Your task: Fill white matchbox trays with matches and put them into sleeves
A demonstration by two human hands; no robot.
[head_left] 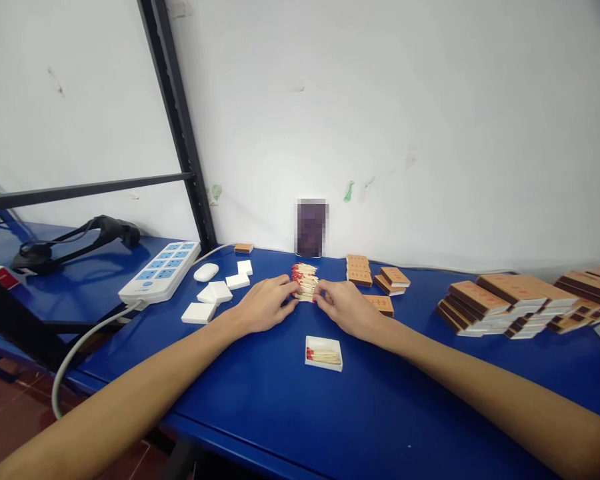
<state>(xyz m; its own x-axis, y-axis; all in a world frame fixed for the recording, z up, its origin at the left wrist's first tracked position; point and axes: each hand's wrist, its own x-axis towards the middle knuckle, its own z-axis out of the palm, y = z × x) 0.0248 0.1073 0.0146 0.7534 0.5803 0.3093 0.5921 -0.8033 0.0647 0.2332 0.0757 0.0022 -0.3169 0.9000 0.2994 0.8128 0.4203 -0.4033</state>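
A pile of red-headed matches (307, 283) lies on the blue table, heads to the left. My left hand (270, 301) is at the head side, thumb and forefinger curled against the matches. From the other side, my right hand (347, 305) has its bent fingertips on the plain stick ends. Between them the two hands grip part of the pile; the exact finger contact is too small to see fully. Nearer to me sits a white matchbox tray (323, 353) with some matches inside, heads left.
White tray pieces (199, 313), a white rounded case (206, 272) and a power strip (163, 272) lie left. Several orange-brown matchboxes (379, 305) are beside my right hand; tall matchbox stacks (513, 293) stand farther right. A blurred-out upright rectangle (311, 228) leans on the wall.
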